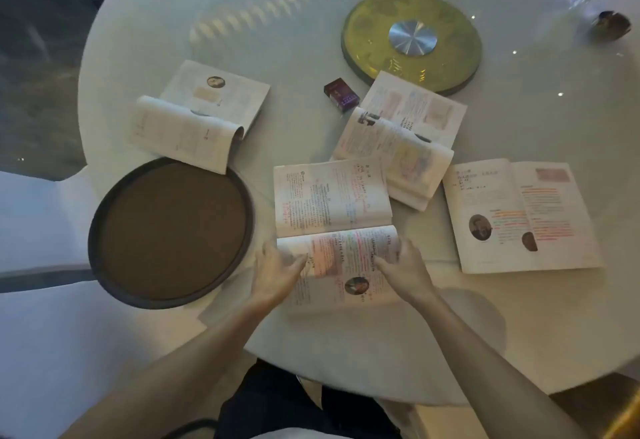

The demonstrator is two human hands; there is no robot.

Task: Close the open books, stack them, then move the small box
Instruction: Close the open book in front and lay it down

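Several open books lie on a round white table [346, 352]. The nearest open book [332, 203] is in front of me; my left hand [277, 270] holds the left edge of its near half and my right hand [403, 265] holds the right edge. That near half looks blurred. A second open book [519, 213] lies to the right, a third [398, 137] behind the nearest one, and a fourth [194, 116] at the back left. The small dark purple box [340, 94] stands beyond the third book.
A round dark tray [169, 231] with a brown inside sits left of the nearest book. A gold disc with a silver hub [412, 40] lies at the back. A dark small object [611, 25] is at the far right. White chairs stand at the left.
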